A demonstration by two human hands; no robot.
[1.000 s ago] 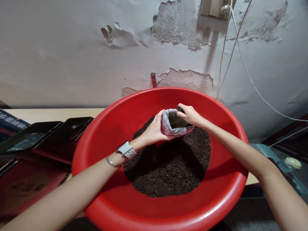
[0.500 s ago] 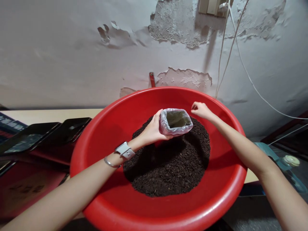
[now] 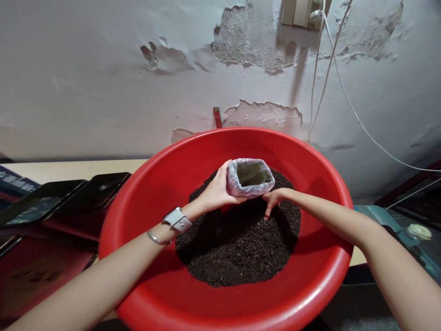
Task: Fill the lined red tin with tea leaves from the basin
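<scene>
From the head view I see my left hand [image 3: 217, 192] wrapped around the side of a small pouch [image 3: 250, 177], fingers closed on its crinkled, glossy plastic. The pouch stands open-mouthed and roughly rectangular, its rim rolled outward, its inner walls a dull grey-green; I cannot tell how full it is. It sits over the far part of a mound of dark loose tea [image 3: 241, 239], coarse and twiggy in texture, almost black, heaped in the middle of a wide round red basin [image 3: 144, 202] of smooth, shiny plastic with a thick rolled lip.

My right hand [image 3: 273, 199] lies just below and beside the pouch's right corner, fingers curled downward with their tips at the surface of the tea; whether they pinch any of it I cannot tell. A pale band watch [image 3: 177, 219] and a thin metal bangle [image 3: 154, 238] ring my left wrist.

Behind the basin rises a grey wall [image 3: 103, 92] with peeling, flaking plaster, white cables [image 3: 344, 87] hanging across it. To the left, flat black glossy trays [image 3: 69, 195] lie on a beige tabletop [image 3: 69, 166].
</scene>
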